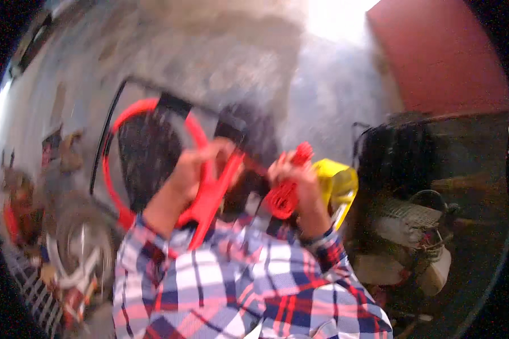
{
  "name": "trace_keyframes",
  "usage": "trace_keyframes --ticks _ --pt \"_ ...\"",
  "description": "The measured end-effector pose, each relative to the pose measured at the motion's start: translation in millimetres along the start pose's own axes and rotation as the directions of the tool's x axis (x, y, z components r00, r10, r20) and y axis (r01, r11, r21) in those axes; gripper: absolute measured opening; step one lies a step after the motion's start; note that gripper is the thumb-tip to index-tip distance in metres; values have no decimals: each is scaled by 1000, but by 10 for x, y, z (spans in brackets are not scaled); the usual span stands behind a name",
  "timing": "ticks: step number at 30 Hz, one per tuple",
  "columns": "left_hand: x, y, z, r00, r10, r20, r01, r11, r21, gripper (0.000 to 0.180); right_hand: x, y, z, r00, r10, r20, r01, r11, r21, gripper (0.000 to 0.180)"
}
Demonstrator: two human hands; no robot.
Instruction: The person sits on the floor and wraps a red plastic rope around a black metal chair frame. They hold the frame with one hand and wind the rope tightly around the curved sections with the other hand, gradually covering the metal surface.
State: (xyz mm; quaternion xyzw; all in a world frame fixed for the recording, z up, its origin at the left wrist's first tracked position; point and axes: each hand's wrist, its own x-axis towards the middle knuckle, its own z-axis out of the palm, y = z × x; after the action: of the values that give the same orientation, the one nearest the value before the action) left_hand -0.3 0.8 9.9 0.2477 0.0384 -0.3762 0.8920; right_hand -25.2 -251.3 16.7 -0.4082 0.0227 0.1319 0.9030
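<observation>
The person's left hand is closed around a bright red, flat, forked piece, its fingertips blurred and partly covered by it, so the exact grip is hard to read. Just left of that hand, a red tube bent into a loop curves up toward a dark band near the top; whether it joins the forked piece cannot be told. A thin black angular frame surrounds the loop at its left and top, its lower end lost near the sleeve.

The person's right hand grips a bundle of coiled red cord, which sticks out above and below the fingers; the cord's ends cannot be made out. A glossy yellow curved piece shows just beside the right wrist, which hides part of it.

The checked shirt is cut off at the lower edge. At the left, a spoked wheel stands among blurred clutter; at the right, deep shadow obscures a pale woven bundle.
</observation>
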Motion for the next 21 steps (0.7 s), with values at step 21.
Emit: trace_keyframes --ticks 21 --pt "45 -86 -24 997 -51 -50 49 998 -40 28 -160 -83 49 993 55 -105 -63 996 -68 22"
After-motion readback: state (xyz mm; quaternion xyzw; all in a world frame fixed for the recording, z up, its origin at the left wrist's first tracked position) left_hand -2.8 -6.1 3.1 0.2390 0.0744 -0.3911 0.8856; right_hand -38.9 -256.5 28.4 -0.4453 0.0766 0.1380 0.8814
